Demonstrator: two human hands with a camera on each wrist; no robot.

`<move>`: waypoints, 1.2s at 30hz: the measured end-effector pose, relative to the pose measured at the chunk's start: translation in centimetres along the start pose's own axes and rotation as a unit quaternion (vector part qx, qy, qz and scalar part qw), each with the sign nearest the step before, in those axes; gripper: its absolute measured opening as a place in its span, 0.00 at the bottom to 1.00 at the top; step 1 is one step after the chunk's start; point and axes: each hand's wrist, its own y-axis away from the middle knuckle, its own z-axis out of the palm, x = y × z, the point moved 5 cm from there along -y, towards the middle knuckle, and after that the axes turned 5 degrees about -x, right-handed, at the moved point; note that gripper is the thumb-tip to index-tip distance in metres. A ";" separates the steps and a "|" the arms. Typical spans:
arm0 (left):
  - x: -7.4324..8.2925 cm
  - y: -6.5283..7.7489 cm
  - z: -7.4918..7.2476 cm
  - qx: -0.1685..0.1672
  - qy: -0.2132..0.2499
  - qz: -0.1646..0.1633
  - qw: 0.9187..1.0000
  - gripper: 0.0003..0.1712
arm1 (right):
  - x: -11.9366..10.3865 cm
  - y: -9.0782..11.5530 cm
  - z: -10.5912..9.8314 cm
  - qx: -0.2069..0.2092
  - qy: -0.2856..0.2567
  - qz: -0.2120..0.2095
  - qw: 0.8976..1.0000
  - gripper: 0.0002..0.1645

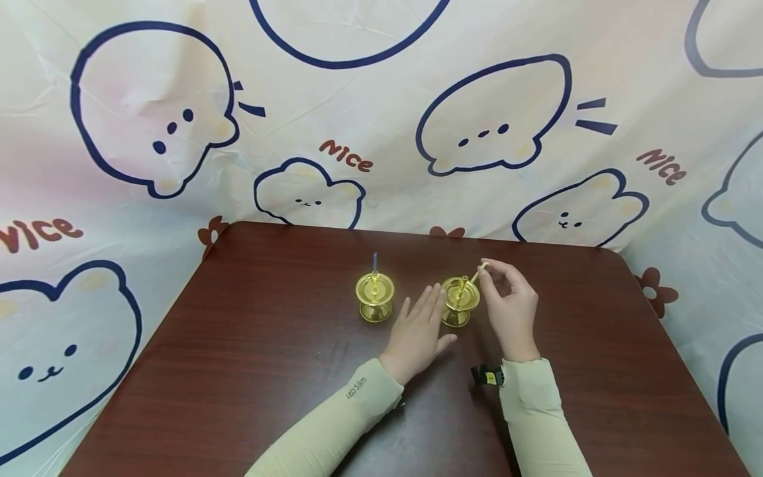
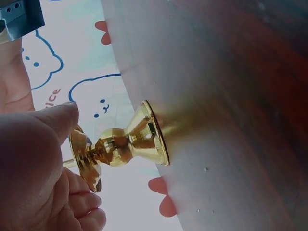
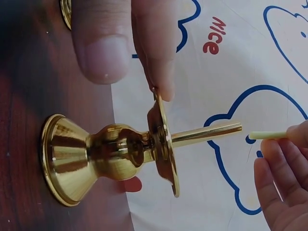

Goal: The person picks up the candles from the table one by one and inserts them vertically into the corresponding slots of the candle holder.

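Observation:
My right hand point(image 1: 514, 308) pinches a short, thin pale yellow-green candle point(image 3: 264, 135) between thumb and fingertips. The candle lies roughly in line with the upright tube of a gold candle holder point(image 3: 115, 149); in the right wrist view a small gap parts its lower end from the tube's tip. My left hand point(image 1: 416, 341) reaches out with its fingers straight, fingertips touching the rim of that holder's dish. Its thumb stands away from the fingers, near the dish in the left wrist view. The holder point(image 1: 457, 318) stands upright on the table.
A second gold candle holder point(image 1: 375, 311), bearing a thin blue candle point(image 1: 375, 263), stands left of my left hand. The dark brown table point(image 1: 268, 364) meets a cartoon-printed cloth point(image 1: 381, 112) behind. A black wrist device point(image 1: 489, 375) shows by my right sleeve.

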 end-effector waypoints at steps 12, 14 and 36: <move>0.1 -0.1 0.1 -0.004 -0.007 -0.001 1.000 0.50 | -0.2 -0.4 0.4 -0.010 -0.001 -0.003 1.000 0.12; 0.1 -0.1 0.2 -0.006 -0.004 -0.003 1.000 0.50 | -0.2 -0.4 0.5 -0.013 0.001 -0.002 1.000 0.12; 0.3 -0.1 0.1 -0.004 -0.016 0.001 1.000 0.50 | -0.1 -0.6 0.9 -0.026 0.044 -0.023 0.998 0.11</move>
